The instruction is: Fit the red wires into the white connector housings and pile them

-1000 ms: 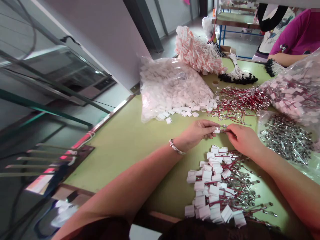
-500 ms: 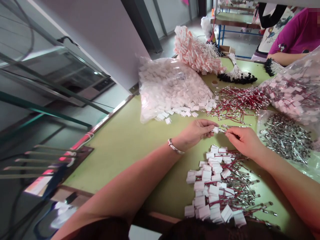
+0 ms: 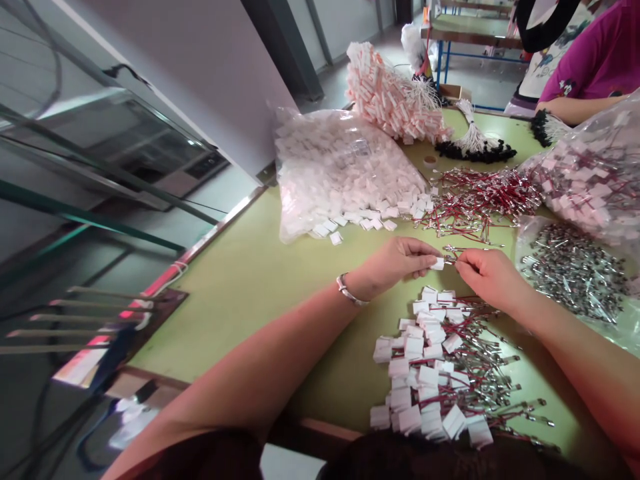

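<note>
Two hands met above the table's middle: the left hand (image 3: 395, 265) pinched a small white housing (image 3: 438, 264), its open end facing right, where the right hand (image 3: 487, 277), equally near, gripped a wire terminal (image 3: 451, 257) lying crosswise.

Left of the heap of finished white housings (image 3: 425, 373), the surface (image 3: 260, 280) lies bare. Behind the heap, a bag of white housings (image 3: 345, 173) and loose red wires (image 3: 475, 200) obstruct passage; right, a bag of metal terminals (image 3: 570, 273).

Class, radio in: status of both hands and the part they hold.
Left hand pinching white connector. Right hand gripping its wire end. Finished pile below, not in the way.
</note>
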`<move>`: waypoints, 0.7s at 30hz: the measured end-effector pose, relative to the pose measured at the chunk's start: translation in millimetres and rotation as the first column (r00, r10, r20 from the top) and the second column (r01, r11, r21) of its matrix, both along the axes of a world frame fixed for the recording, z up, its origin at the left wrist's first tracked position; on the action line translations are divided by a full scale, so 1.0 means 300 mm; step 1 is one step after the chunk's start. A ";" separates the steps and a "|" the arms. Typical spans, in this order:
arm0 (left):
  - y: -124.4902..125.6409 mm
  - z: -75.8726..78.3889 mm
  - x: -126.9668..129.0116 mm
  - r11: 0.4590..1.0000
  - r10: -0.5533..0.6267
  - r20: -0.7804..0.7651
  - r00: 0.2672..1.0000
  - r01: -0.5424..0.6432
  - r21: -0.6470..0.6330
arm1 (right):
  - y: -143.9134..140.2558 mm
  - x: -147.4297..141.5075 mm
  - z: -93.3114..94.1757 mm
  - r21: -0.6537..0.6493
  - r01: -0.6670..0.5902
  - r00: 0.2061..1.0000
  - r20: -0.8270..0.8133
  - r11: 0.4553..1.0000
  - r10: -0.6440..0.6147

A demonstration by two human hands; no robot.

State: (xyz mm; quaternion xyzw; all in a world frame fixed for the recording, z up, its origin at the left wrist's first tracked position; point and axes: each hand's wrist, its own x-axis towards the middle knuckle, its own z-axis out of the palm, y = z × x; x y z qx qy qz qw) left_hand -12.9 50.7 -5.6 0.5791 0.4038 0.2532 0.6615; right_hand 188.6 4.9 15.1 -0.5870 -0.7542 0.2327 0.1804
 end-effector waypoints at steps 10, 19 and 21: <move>-0.019 -0.022 0.010 0.992 -0.118 0.012 0.993 0.118 -0.046 | -0.035 -0.018 -0.040 0.034 -0.122 0.992 0.023 0.992 0.121; 0.056 0.013 -0.044 0.748 0.131 -0.374 0.918 0.156 0.646 | -0.058 -0.025 -0.003 -0.026 -0.152 0.988 -0.009 0.988 0.152; 0.099 -0.005 -0.086 0.604 0.395 -0.482 0.782 0.174 0.778 | -0.069 -0.019 0.025 -0.078 -0.269 0.961 -0.089 0.960 0.262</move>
